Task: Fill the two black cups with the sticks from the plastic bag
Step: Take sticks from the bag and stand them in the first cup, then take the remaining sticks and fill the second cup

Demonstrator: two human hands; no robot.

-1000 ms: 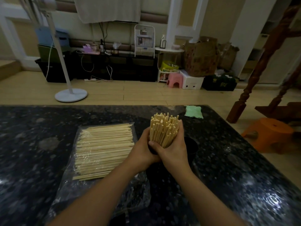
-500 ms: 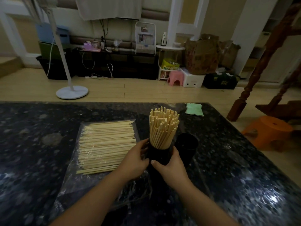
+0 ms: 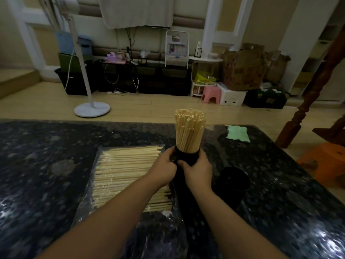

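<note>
both hands, left hand (image 3: pixel 164 168) and right hand (image 3: pixel 198 170), grip the first black cup (image 3: pixel 186 157), packed with upright sticks (image 3: pixel 189 131). second black cup (image 3: pixel 232 181) just right of it looks empty. many sticks left in plastic bag (image 3: pixel 128 176) on table. roughly half done.

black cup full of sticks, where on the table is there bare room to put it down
Bare dark stone table lies left of the clear plastic bag of wooden sticks, and between the empty black cup and the green cloth. It is crowded around both hands, where bag and cups meet.
</note>
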